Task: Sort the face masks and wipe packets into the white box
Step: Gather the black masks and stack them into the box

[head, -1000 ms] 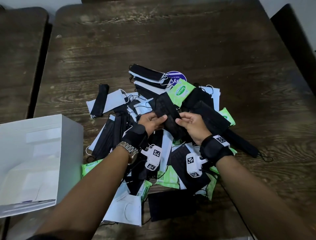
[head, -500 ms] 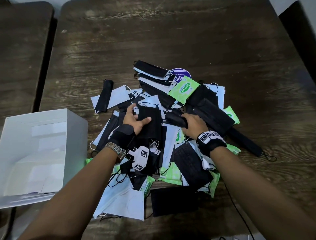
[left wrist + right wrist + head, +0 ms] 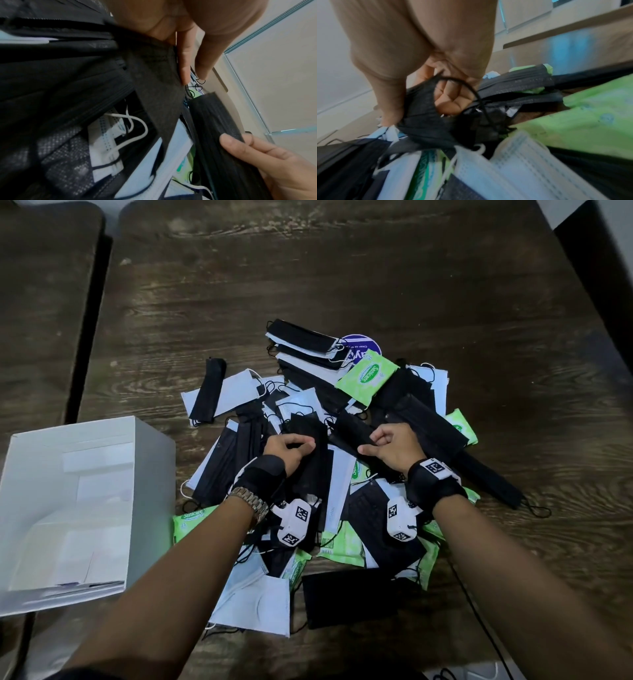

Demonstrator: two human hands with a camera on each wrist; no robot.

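1. Bench (image 3: 394,275): a dark wood-grain surface carrying everything below. A second dark surface lies to its left across a narrow gap.
2. White box (image 3: 150,460): open-topped and standing at the left edge of the pile, its right wall just beside the leftmost black masks. Only pale flaps or paper show inside; what they are cannot be told.
3. Pile (image 3: 329,481): a loose heap of black and white face masks and green wipe packets, right of the white box and near the middle of the bench.
4. Black mask stack (image 3: 301,340): several folded masks at the far edge of the pile, resting partly on a purple round sticker (image 3: 363,345).
5. Green wipe packet (image 3: 368,376): lying tilted on top of the pile, touching the near end of the black mask stack. Other green packets show at the near and right edges of the pile.
6. Single black mask (image 3: 209,392): lying across a white mask at the left far corner of the pile.
7. Left hand (image 3: 286,451): over the middle of the pile, with fingers (image 3: 185,65) and thumb curled and pinching a flat black mask (image 3: 308,436) that lies on the heap.
8. Right hand (image 3: 394,446): just right of the left hand, with fingers (image 3: 452,98) curled round a pleated black mask (image 3: 352,431), thumb on its upper face and an ear loop (image 3: 471,88) crossing the knuckles.
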